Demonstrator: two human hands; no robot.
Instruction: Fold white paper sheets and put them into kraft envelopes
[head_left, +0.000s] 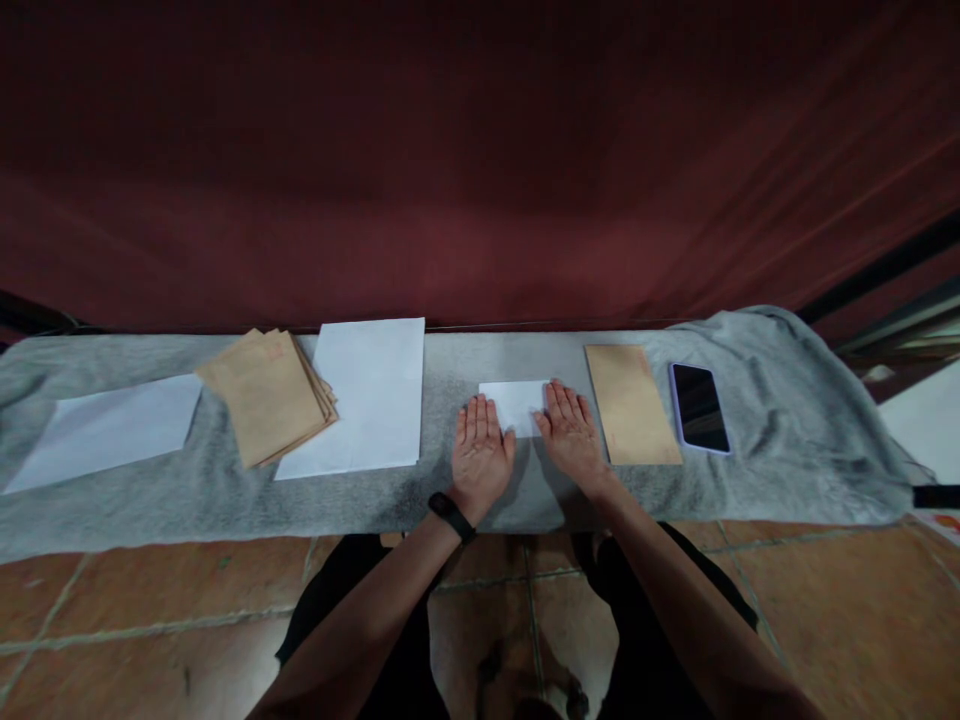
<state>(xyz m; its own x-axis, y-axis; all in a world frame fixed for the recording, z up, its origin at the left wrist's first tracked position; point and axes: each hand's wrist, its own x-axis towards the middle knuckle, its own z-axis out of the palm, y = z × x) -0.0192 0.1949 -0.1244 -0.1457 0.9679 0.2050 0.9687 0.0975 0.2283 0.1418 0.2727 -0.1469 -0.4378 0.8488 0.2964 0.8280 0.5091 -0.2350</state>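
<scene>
A small white piece of paper (517, 405), perhaps folded, lies on the grey cloth in front of me. My left hand (481, 455) rests flat at its left edge, fingers stretched out and the thumb angled inward. Over the right edge lies my right hand (571, 438), also flat with straight fingers. Neither hand grips anything; the paper's two side edges are partly covered by them. Just right of my right hand is a brown paper envelope (634, 405), lying flat.
Left of my hands are large white sheets (375, 395), partly covered by a fanned stack of brown envelopes (274, 400). Another white sheet (112, 425) lies farther left. A phone (699, 408) is at the right. Grey cloth (810, 430) covers the narrow surface, and a dark red curtain (450, 180) hangs behind.
</scene>
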